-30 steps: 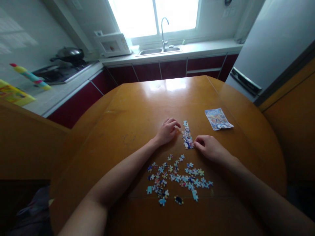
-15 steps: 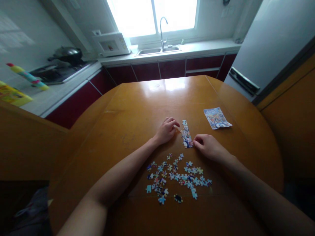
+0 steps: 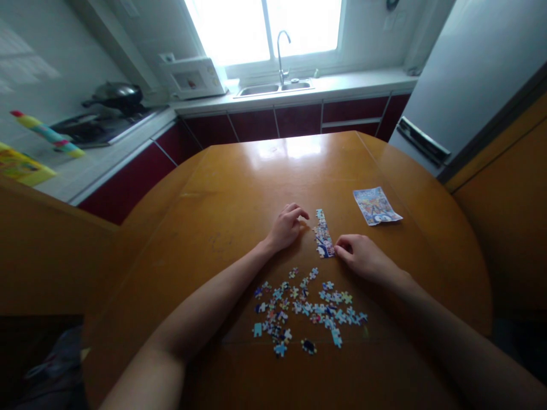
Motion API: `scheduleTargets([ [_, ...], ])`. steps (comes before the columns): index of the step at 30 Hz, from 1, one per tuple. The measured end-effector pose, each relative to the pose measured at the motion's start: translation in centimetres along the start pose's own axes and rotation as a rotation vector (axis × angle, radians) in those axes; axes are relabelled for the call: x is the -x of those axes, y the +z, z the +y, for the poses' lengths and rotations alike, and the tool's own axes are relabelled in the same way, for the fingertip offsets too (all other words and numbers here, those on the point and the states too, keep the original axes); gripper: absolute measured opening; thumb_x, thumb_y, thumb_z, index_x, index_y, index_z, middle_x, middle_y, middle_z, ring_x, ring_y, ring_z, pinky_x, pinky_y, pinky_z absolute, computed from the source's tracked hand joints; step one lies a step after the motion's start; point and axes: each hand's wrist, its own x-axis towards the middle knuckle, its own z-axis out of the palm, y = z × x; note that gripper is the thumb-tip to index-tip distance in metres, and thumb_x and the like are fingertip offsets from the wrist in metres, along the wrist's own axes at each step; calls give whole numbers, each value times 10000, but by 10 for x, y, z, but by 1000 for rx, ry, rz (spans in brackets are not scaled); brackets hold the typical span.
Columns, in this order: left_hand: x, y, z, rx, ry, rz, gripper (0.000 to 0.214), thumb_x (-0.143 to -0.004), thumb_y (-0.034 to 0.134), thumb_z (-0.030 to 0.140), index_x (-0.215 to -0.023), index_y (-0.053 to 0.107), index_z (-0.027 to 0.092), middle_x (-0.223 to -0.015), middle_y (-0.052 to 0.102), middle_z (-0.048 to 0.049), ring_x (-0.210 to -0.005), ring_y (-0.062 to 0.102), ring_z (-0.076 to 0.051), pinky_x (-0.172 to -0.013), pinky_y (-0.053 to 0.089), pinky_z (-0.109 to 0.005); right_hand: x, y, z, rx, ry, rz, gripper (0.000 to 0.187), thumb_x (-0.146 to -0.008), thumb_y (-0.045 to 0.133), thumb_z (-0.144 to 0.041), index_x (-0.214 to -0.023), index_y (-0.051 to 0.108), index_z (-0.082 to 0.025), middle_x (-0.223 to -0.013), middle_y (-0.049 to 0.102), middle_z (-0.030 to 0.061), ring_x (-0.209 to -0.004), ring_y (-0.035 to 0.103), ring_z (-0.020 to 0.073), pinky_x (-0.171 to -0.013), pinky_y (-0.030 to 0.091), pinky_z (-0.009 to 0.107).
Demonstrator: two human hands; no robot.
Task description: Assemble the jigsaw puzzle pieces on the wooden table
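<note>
A narrow strip of joined jigsaw pieces (image 3: 323,236) lies on the wooden table, between my two hands. To its left rests my left hand (image 3: 290,223), fingers loosely bent and apart, with a small gap to the strip and nothing in its grasp. My right hand (image 3: 355,250) is at the strip's lower right corner. Its thumb and index finger are pinched together there, and whatever may be between them is hidden. Nearer to me, many loose jigsaw pieces (image 3: 299,308) lie scattered, a few of them overlapping or joined.
A creased printed picture sheet (image 3: 376,205) lies to the right on the round-ended wooden table (image 3: 239,182). Beyond the table are a counter with a sink (image 3: 273,89), a microwave (image 3: 194,78) and a stove with a pot (image 3: 117,95). A fridge (image 3: 470,80) stands at right.
My left hand has drawn very slightly left, away from the strip. The right hand and the loose pieces stay essentially where they were.
</note>
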Motion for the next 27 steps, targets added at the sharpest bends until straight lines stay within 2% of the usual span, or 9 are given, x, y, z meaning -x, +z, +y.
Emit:
scheduleTargets([
  [10,0,1,1,4,15,0,334,-762,428,-35,-867,660,180,-921,608,-46,-959,551,-191,-894,478,-358,0,2,2,-4,-7,5,215,-876,545,-303,-766,688,-186,-757,708,70,-669,609,182,-610,380,295],
  [27,0,0,1,12,19,-6,340,-738,444,-38,-876,662,185,-936,608,-43,-963,548,-194,-893,471,-359,2,2,2,-12,-27,-4,210,-888,546,-291,-805,710,-190,-790,720,73,-701,626,190,-644,410,305],
])
